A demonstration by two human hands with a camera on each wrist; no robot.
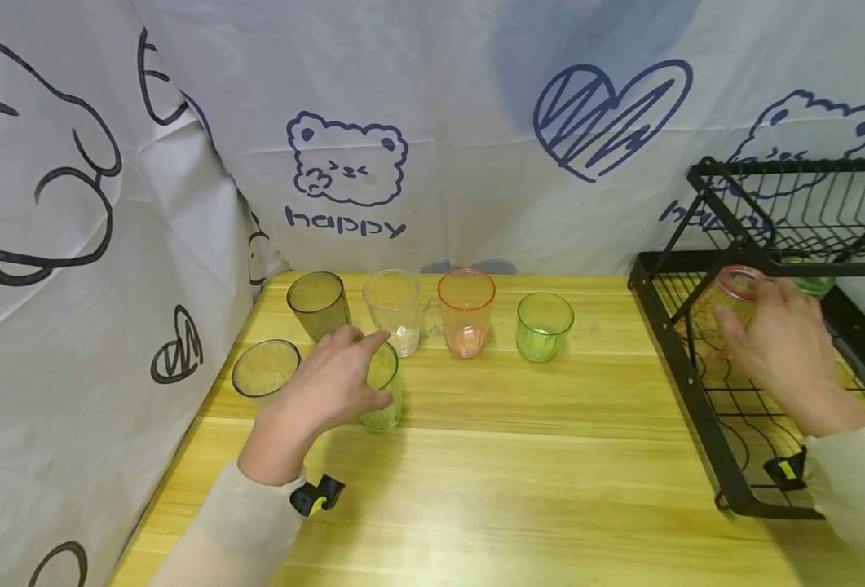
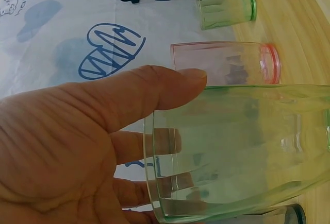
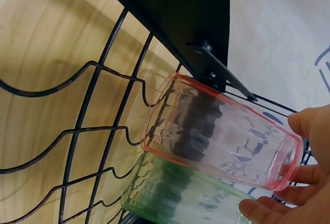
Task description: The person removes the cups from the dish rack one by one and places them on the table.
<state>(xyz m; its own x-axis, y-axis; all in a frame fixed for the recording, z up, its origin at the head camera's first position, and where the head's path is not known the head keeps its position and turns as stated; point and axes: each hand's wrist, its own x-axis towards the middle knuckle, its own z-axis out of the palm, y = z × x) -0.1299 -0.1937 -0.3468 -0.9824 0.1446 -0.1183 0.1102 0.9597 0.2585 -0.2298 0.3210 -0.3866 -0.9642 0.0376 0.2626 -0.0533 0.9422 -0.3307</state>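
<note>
My left hand [image 1: 322, 383] holds a tall green glass [image 1: 382, 412] near its rim; the glass stands upright on the table. In the left wrist view the thumb lies along one side of it, with fingers showing through the far wall. On the black rack's lower tier, my right hand [image 1: 787, 342] grips a pink glass [image 3: 221, 131] by its base end. That glass is upside down, its wide rim on the wires. Against it in the right wrist view lies a green glass [image 3: 172, 190], also rim down, with one fingertip overlapping it.
A grey glass [image 1: 319, 306], a clear glass [image 1: 391, 314], an orange-red rimmed glass [image 1: 466, 314] and a short green glass [image 1: 545, 326] line the table's back. A dark-rimmed glass [image 1: 265, 368] stands left of my left hand. The two-tier black rack [image 1: 685, 391] occupies the right side.
</note>
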